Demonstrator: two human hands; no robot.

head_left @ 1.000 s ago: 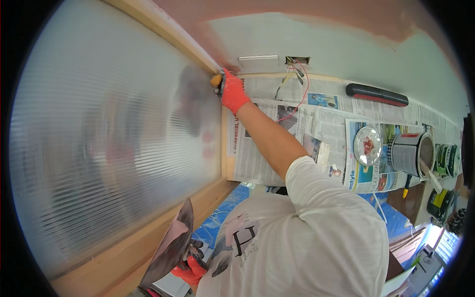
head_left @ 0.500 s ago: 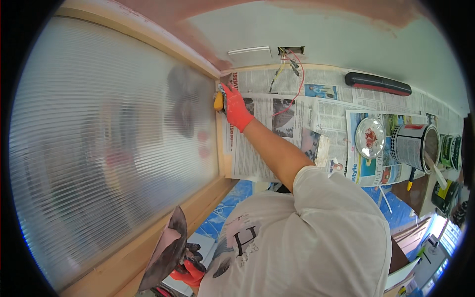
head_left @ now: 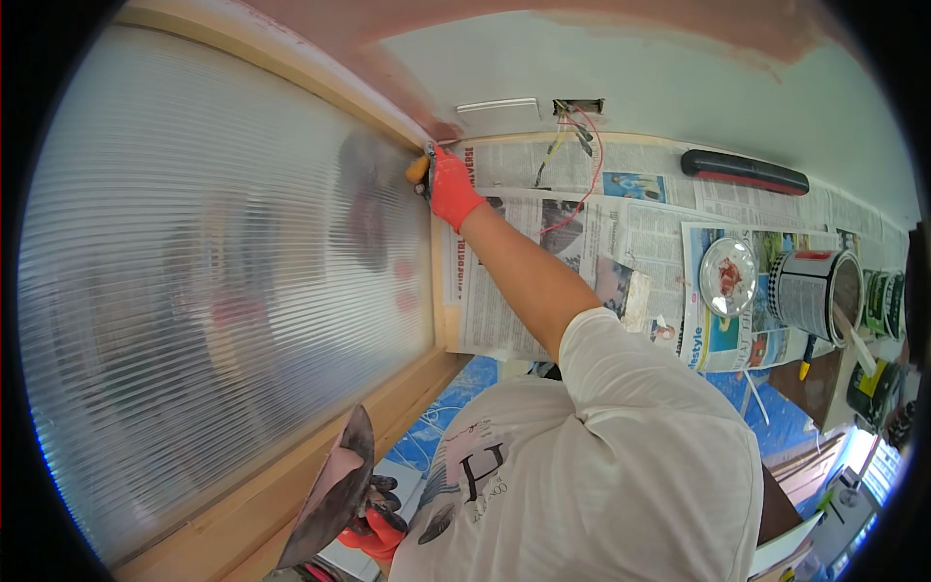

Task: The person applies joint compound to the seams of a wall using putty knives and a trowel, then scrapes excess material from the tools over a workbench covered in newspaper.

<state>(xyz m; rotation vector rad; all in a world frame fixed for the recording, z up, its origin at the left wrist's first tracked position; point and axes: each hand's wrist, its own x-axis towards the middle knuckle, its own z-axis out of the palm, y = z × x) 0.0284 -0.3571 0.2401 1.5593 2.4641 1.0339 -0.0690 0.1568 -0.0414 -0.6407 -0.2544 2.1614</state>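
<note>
My right hand [head_left: 452, 188], in a red glove, is closed around the yellow-orange handle of a plastering trowel [head_left: 417, 171]. It is at the corner where the wooden frame [head_left: 438, 291] meets the wall; the trowel's blade is mostly hidden. Low on the left, my left hand [head_left: 376, 524], in a red glove with dark fingertips, grips a dark hawk [head_left: 325, 514] from beneath. The hawk is tilted and carries a lump of pink plaster [head_left: 339, 468]. Ribbed translucent glazing [head_left: 233, 291] fills the frame beside both hands.
Newspaper sheets [head_left: 543, 320] cover the surface along the wall [head_left: 659, 87]. Loose wires [head_left: 593, 175] hang from an open wall box [head_left: 579, 107]. A black-and-red long tool [head_left: 745, 172], a clear lid [head_left: 728, 277] and a paint tin [head_left: 805, 294] lie to the right. Blue sheeting [head_left: 776, 412] shows lower down.
My right hand has moved slightly up and left into the corner, and the trowel's handle has turned. My left hand and the hawk stay nearly in place.
</note>
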